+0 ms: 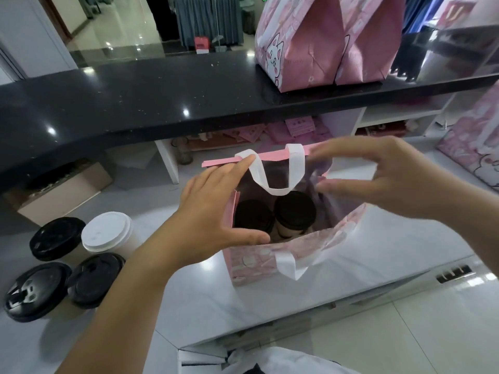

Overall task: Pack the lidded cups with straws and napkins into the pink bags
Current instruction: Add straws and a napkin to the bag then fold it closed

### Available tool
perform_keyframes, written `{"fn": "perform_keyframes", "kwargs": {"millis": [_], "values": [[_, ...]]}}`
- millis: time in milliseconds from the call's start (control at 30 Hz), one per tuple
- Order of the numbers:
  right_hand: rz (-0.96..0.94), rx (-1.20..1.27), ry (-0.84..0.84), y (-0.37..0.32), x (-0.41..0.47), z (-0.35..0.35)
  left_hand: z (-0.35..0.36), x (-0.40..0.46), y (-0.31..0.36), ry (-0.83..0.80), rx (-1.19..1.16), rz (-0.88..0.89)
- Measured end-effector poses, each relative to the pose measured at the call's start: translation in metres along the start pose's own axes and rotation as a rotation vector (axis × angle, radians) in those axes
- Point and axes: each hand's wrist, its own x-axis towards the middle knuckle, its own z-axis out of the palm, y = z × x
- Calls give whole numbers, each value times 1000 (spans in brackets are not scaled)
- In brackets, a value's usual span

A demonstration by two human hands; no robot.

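An open pink bag [259, 261] with white handles stands on the white counter [351, 279]. Two cups with black lids [252, 215] [295, 210] stand side by side inside it. My left hand [216, 211] spans the bag's left rim with spread, straight fingers: the thumb lies along the near edge and the index finger touches the far edge by the handle. My right hand [383, 179] hovers over the bag's right rim, blurred, fingers spread and holding nothing I can see. Several more lidded cups stand at the left, three with black lids [56, 237] [95, 279] [36, 290] and one with a white lid [106, 232].
A raised black counter [135, 103] runs across behind the bag. Two pink cat-print bags [310, 49] [378, 49] stand on it at the right. Another pink bag [475, 147] stands at the far right. Folded pink bags [270, 130] lie on the shelf beneath the black counter.
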Motion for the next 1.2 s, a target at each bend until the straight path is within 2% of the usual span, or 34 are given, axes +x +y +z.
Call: {"fn": "perform_keyframes", "kwargs": {"millis": [33,167,300,400,467,600,667,733,833,933,1133,1200], "values": [[26,45,9,9,-3,-5,-1,1,0,23,2,-16],[205,326,-134,48,-14,-7,0,7,-5,90,68,-48],[258,396,-204,83,-22,12,3,16,-9,259,169,-39],[258,442,-221,102,-14,25,-1,26,-3,301,234,-52],[248,467,-229,114,-2,31,-8,37,3,242,284,-63],[194,586,-291,133,20,38,-17,71,15,-11,431,-130],[165,631,-340,140,28,38,-16,85,17,-40,429,-146],[138,602,-388,147,35,37,-17,94,17,-18,390,-150],[104,554,-424,156,43,34,-22,101,19,6,201,-177],[78,518,-409,159,47,32,-24,103,17,-36,40,-199],[55,430,-183,152,43,36,-28,100,14,-167,-265,-299],[56,448,-84,149,39,43,-27,98,12,-212,-280,-307]]}}
